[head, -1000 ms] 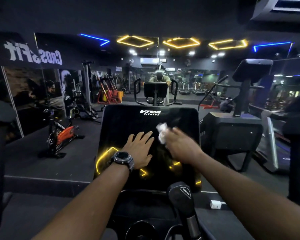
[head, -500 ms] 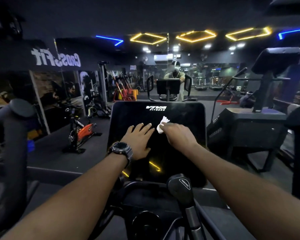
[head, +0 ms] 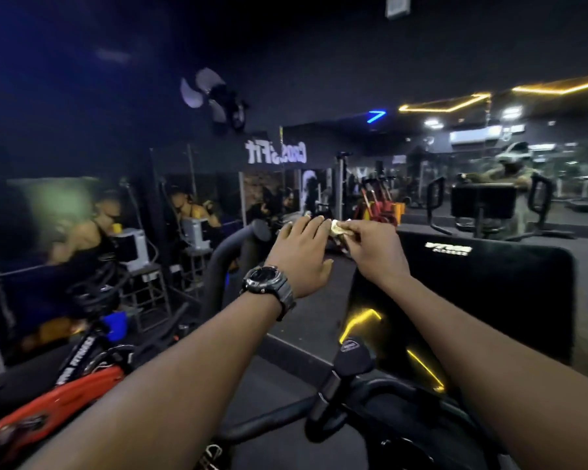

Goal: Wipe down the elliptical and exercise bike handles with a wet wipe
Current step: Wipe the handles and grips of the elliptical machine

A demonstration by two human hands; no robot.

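Left elliptical handle (head: 233, 262) rising up and away, just left of left hand (head: 301, 257) (fingers extended, possibly touching the wipe); wet wipe (head: 341, 228) pinched by right hand (head: 375, 251), farther from the handle.

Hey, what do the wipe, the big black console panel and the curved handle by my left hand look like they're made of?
Wipe: thin, soft fabric or paper, crumpled in the right hand.
Console panel: probably glossy plastic or glass; it mirrors yellow lights.
Curved handle: matte black, likely foam or rubber over a tube; too blurred to be sure.
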